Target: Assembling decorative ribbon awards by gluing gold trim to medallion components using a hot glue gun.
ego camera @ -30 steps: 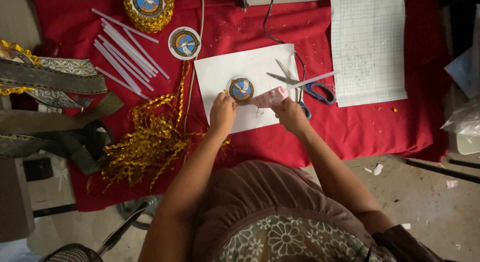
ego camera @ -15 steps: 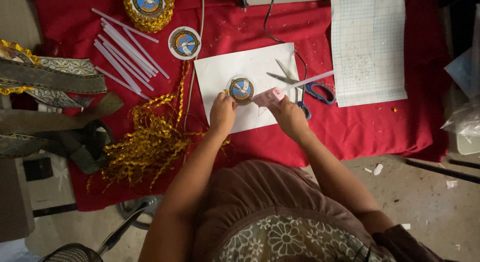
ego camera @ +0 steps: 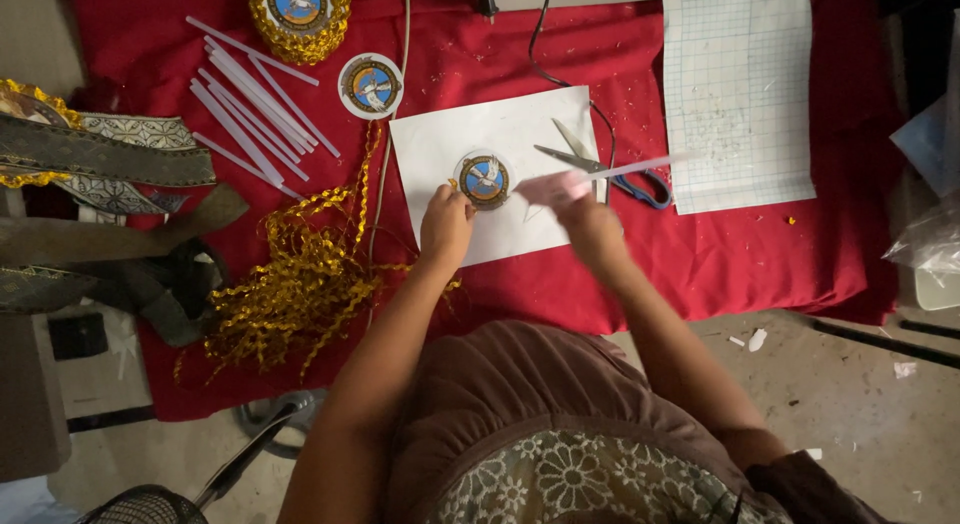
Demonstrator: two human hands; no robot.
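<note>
A round blue-and-white badge [ego camera: 485,178] with a gold edge lies on a white sheet of paper [ego camera: 520,134] on the red cloth [ego camera: 700,254]. My left hand [ego camera: 446,224] rests at the badge's lower left edge, fingers pinched on the gold trim there. My right hand [ego camera: 592,229] is blurred and grips a pink tool [ego camera: 553,188] with a pale stick [ego camera: 640,166] jutting out to the right; its tip points at the badge. Scissors with blue handles [ego camera: 605,168] lie just behind the tool.
A heap of gold ribbon trim [ego camera: 300,274] lies left of the paper. Several white sticks [ego camera: 250,104], two more round badges [ego camera: 371,86] [ego camera: 299,9], a gridded sheet [ego camera: 740,94], folded patterned bands [ego camera: 100,154] and black cords [ego camera: 545,44] surround it.
My right hand has shifted slightly with the pink tool and is now motion-blurred. My left hand has stayed at the badge.
</note>
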